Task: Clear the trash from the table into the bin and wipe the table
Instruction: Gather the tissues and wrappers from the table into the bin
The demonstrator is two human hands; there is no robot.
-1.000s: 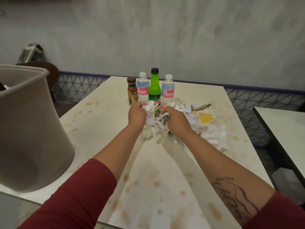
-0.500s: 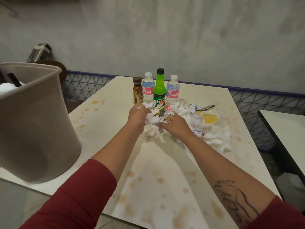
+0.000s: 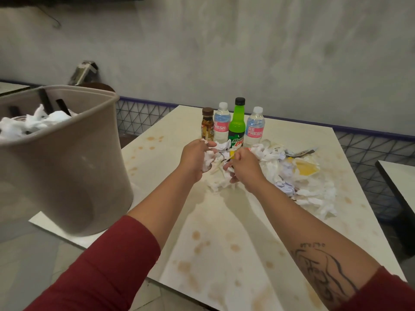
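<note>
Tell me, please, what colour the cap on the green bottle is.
The cap is black; head view shows it.

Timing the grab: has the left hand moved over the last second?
Yes. The left hand, gripping crumpled tissue, has shifted slightly left, toward the bin, judged against the small brown bottle.

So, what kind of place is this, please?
Probably a small eatery or canteen: the brown-stained cream rectangular table holds a heap of crumpled white paper napkins and a green plastic soda bottle, and a second similar table stands beside it.
</note>
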